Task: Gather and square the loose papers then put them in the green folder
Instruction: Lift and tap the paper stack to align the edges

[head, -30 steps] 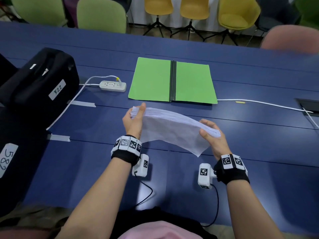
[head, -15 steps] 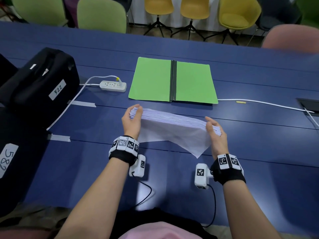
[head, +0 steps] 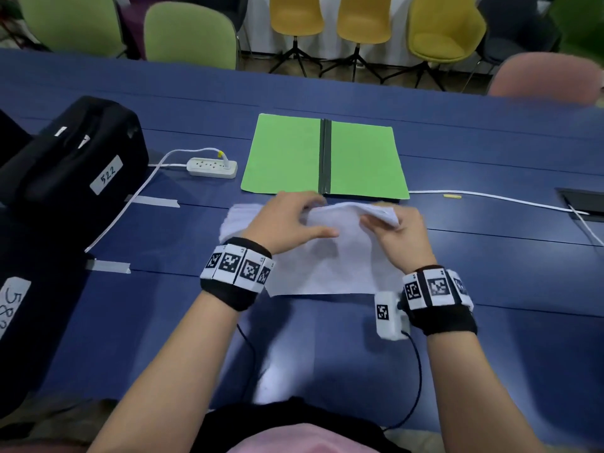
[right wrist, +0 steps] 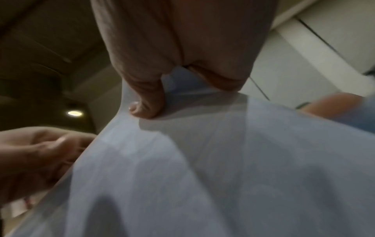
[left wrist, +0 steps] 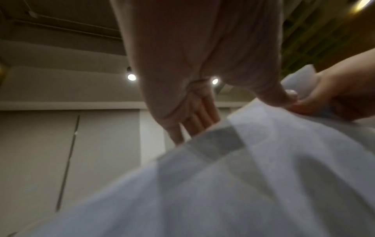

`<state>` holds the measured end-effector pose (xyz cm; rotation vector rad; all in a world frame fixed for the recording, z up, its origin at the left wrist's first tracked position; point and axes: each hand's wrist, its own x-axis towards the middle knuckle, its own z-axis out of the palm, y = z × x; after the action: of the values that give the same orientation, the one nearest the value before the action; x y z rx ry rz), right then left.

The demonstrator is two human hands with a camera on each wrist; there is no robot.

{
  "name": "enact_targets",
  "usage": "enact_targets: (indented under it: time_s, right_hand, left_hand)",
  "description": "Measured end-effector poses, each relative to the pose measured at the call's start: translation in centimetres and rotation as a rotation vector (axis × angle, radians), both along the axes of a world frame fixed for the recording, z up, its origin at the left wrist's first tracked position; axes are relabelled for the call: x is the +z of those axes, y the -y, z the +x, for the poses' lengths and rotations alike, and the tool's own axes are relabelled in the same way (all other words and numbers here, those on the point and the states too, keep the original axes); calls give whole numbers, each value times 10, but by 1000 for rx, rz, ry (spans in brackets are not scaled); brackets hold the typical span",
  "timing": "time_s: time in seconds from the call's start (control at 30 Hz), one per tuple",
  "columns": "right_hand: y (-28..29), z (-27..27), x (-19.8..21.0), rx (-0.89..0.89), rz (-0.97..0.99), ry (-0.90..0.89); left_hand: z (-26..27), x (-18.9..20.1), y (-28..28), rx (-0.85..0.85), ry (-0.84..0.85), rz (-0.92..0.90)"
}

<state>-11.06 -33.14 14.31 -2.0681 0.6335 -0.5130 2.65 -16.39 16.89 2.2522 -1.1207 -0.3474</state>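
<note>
The green folder [head: 284, 155] lies open and flat on the blue table [head: 506, 273], with its black spine in the middle. Just in front of it the white stack of papers [head: 327, 266] lies on the table, its far edge lifted and bowed. My left hand [head: 287, 220] sits on top, fingers [left wrist: 192, 125] over the far edge and thumb lying across the top sheet. My right hand [head: 398, 230] pinches the raised far right corner, thumb [right wrist: 146, 109] on top of the papers [right wrist: 202, 176]. Both wrist views are blurred and mostly filled by the papers [left wrist: 243, 184].
Black bags [head: 72, 165] with number labels stand at the left. A white power strip [head: 212, 167] lies left of the folder, and a white cable [head: 490, 197] runs right to a table recess [head: 581, 204]. Chairs line the far side.
The stack was held up on edge between both hands at its two ends. It has come down flat onto the table, and both hands have moved together at its far edge.
</note>
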Motion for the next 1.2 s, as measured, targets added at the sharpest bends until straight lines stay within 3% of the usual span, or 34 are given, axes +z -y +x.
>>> enact_targets:
  time_s: [0.1, 0.2, 0.3, 0.4, 0.53, 0.6, 0.7, 0.8, 0.97, 1.2]
  right_hand:
    - [-13, 8, 34, 62, -178, -6]
    - [-15, 3, 50, 156, -139, 77]
    - [4, -15, 39, 158, -91, -42]
    - [18, -39, 19, 136, 175, -75]
    - [13, -38, -10, -39, 632, 252]
    - [2, -31, -22, -40, 770, 252]
    - [-17, -21, -32, -32, 737, 195]
    - [-18, -12, -17, -89, 672, 289]
    - [-9, 2, 24, -75, 463, 425]
    - [-16, 26, 36, -95, 377, 533]
  left_hand:
    - [-5, 15, 6, -49, 30, 20]
    - [-4, 17, 1, -31, 90, -20]
    - [7, 11, -15, 76, -89, -212]
    - [15, 12, -29, 155, -358, -412]
    - [11, 6, -30, 220, -445, -483]
    - [5, 0, -26, 317, -511, -557]
    - [-2, -13, -23, 403, -626, -620]
    - [-2, -14, -22, 369, -690, -641]
    - [9, 14, -31, 219, -596, -697]
    - [-8, 31, -2, 395, -487, -969]
